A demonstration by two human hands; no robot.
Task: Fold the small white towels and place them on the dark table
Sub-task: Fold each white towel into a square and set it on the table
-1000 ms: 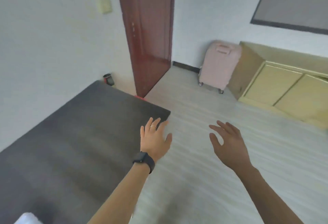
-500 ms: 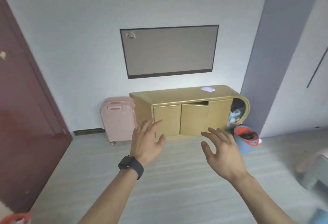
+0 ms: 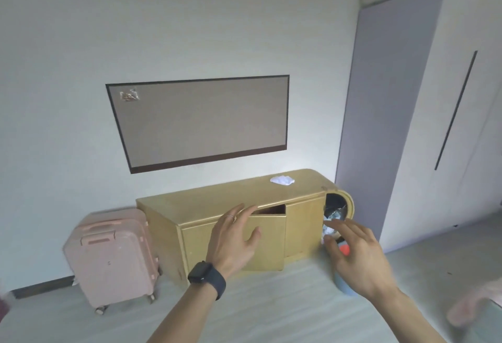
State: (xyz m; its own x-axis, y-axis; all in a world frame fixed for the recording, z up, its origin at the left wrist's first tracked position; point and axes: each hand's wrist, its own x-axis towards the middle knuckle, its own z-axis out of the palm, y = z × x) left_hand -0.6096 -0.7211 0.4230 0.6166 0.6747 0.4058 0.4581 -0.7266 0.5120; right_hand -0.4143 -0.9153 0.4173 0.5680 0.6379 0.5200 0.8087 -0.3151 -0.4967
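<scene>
Change: since half a second ago the cabinet (image 3: 244, 204) sits larger and closer in the head view, and the dark table seen a second ago is out of sight.
Left hand (image 3: 233, 239): raised before the cabinet front, palm away, fingers spread and loose, holding nothing; a ring shows on one finger.
Watch (image 3: 207, 279): dark band on the left wrist, below the cabinet front in the view.
Right hand (image 3: 355, 255): raised off the cabinet's right end, fingers half curled and loose, holding nothing.
Towel (image 3: 282, 180): small, white, crumpled, lying on the cabinet top toward its right end, well apart from both hands.
Cabinet: yellow wood, against the wall; its middle door (image 3: 267, 242) stands ajar, tilted out from the front.
Cabinet's right end: a rounded open nook (image 3: 336, 207) with dark and pale things inside, too blurred to name.
Bucket (image 3: 342, 283): blue, on the floor by the cabinet's right end, mostly hidden behind the right hand; something red shows above it.
Suitcase (image 3: 114, 255): pink, upright on wheels, just left of the cabinet.
Panel (image 3: 198, 122): grey, dark-framed, on the wall above the cabinet.
Wardrobe (image 3: 448, 114): pale, tall, right of the cabinet.
</scene>
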